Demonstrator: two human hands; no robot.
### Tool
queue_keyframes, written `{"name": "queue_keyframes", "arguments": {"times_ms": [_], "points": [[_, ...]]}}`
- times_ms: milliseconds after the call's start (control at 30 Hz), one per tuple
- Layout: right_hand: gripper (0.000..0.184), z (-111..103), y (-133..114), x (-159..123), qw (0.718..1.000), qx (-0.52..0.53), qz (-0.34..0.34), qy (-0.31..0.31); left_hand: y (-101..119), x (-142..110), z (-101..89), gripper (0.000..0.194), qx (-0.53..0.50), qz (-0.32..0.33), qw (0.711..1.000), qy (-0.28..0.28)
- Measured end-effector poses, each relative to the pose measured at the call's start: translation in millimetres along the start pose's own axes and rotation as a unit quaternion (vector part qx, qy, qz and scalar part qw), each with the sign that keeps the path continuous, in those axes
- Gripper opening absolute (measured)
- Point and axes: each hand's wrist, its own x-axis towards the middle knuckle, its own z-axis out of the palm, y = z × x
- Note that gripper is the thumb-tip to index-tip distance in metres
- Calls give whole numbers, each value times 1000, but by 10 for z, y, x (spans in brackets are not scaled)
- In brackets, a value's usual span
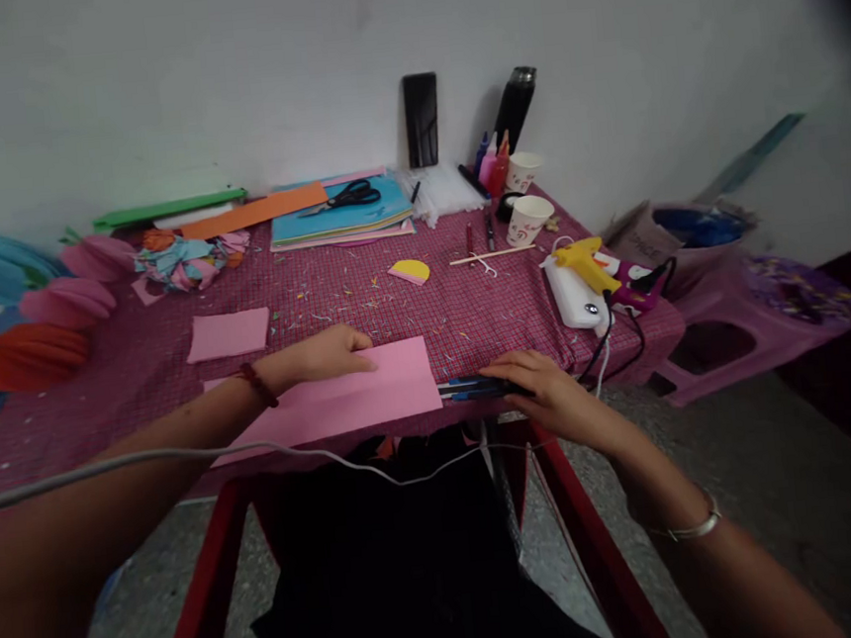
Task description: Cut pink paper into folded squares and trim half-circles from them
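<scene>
Pink sheet (340,403) seemingly near table (489,315) edge

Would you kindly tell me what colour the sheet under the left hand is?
The sheet under the left hand is pink, best seen in the head view.

Saw paper sheet (401,381) on table (499,308), along near edge; scissors (355,194) on paper stack (391,215) behind; phone (422,121) against wall (226,78). Found flowers (33,353) at left end, glue gun (582,262) right, cups (530,220) behind gun, stool (749,315) beyond right end.
</scene>
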Motion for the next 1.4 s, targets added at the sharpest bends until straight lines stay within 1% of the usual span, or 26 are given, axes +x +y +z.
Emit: {"name": "queue_keyframes", "arguments": {"times_ms": [100, 200, 300, 367, 400, 433, 500, 533, 600, 633, 700, 833, 1100, 1267, 1400], "points": [[46, -135, 144, -39, 1000, -11, 21, 14, 145, 195, 33, 21, 20, 17, 998, 51], [43, -253, 315, -75, 998, -32, 39, 29, 266, 397, 80, 21, 64, 36, 992, 106], [42, -310, 440, -102, 998, -41, 50, 20, 351, 479, 199, 21, 110, 49, 977, 179], [42, -317, 481, -111, 998, -38, 52, 11, 371, 460, 308, 35, 161, 91, 955, 234], [42, -316, 491, -114, 998, -34, 50, 10, 366, 440, 362, 43, 194, 129, 940, 248], [42, -312, 499, -114, 998, -30, 49, 9, 352, 420, 412, 49, 229, 174, 925, 247], [43, -304, 510, -109, 999, -20, 48, 7, 302, 394, 494, 57, 283, 261, 901, 200], [44, -300, 517, -104, 999, -14, 48, 5, 273, 392, 526, 60, 293, 286, 897, 169], [46, -293, 528, -95, 999, -4, 47, 1, 219, 404, 574, 65, 300, 310, 894, 119], [47, -289, 531, -92, 999, -1, 46, 0, 201, 415, 592, 67, 300, 314, 894, 105], [48, -285, 527, -95, 999, 1, 45, 0, 183, 437, 618, 69, 301, 316, 895, 93], [44, -281, 474, -168, 999, 10, 52, 5, 190, 451, 635, 73, 299, 308, 898, 97], [41, -260, 383, -432, 997, 25, 58, 46, 181, 450, 634, 74, 295, 292, 905, 90], [43, -227, 329, -384, 997, 20, 60, 53, 189, 440, 626, 74, 294, 296, 904, 92], [40, -184, 260, -294, 997, 4, 63, 52, 202, 423, 623, 73, 293, 295, 905, 92]]}}
